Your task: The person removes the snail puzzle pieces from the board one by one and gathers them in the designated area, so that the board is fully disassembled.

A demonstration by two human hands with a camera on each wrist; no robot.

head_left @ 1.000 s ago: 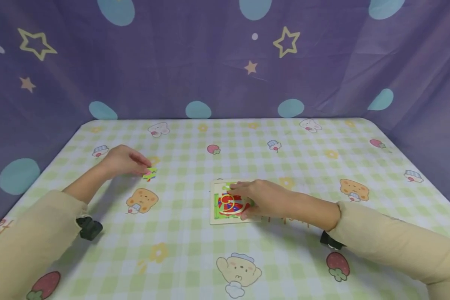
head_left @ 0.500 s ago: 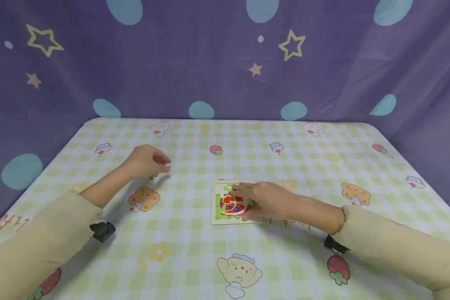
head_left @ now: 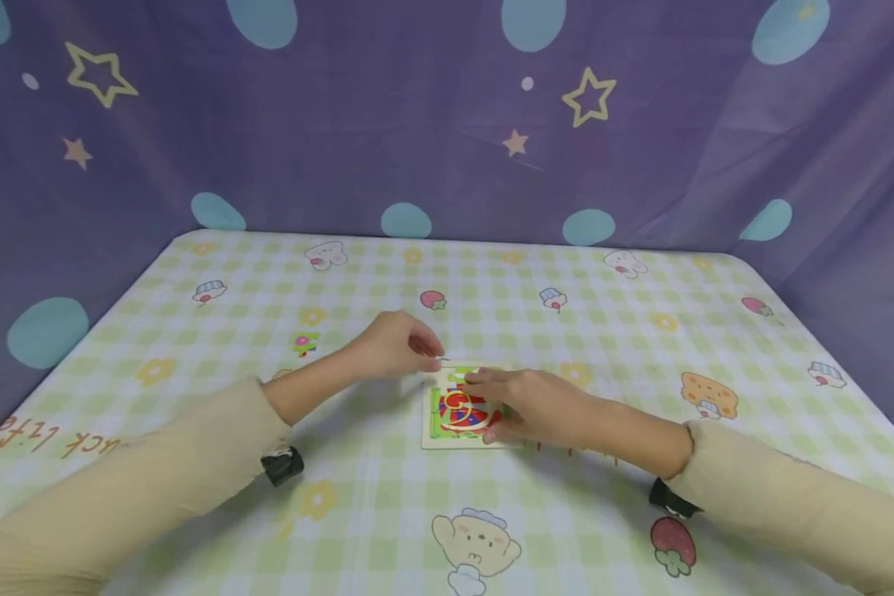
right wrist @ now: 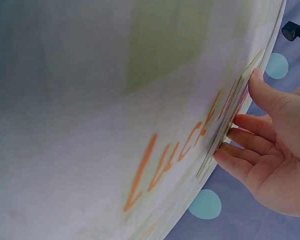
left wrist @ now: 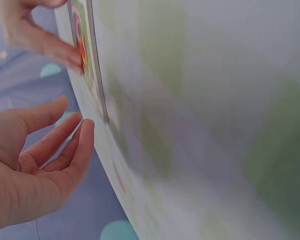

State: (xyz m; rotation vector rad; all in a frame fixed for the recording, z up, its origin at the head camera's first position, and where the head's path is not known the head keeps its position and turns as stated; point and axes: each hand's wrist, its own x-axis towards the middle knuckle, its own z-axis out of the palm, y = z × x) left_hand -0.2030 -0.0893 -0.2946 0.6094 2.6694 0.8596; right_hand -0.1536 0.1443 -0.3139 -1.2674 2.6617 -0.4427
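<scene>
A small square wooden puzzle board (head_left: 430, 443) lies on the table in the head view, its picture red, blue and green. My right hand (head_left: 540, 406) rests on its right side, fingertips at the far part and thumb at the near part, hiding much of that side. The right wrist view shows the right thumb and fingers (right wrist: 255, 132) touching the board. My left hand (head_left: 395, 343) is at the board's far left corner. In the left wrist view its fingers (left wrist: 82, 150) are loosely bent, with nothing between them and the thumb. A green puzzle piece with a pink spot (head_left: 305, 343) lies further left.
A checked tablecloth (head_left: 372, 513) with printed cartoon figures covers the table. Behind the far table edge hangs a purple curtain (head_left: 447, 124) with stars and blue dots. A dark wrist camera (head_left: 281, 465) sits under the left cuff, another (head_left: 673, 498) under the right.
My left hand has left the green piece on the cloth and moved right to the board's far left corner. My right hand has stayed on the board. The head view has shifted slightly.
</scene>
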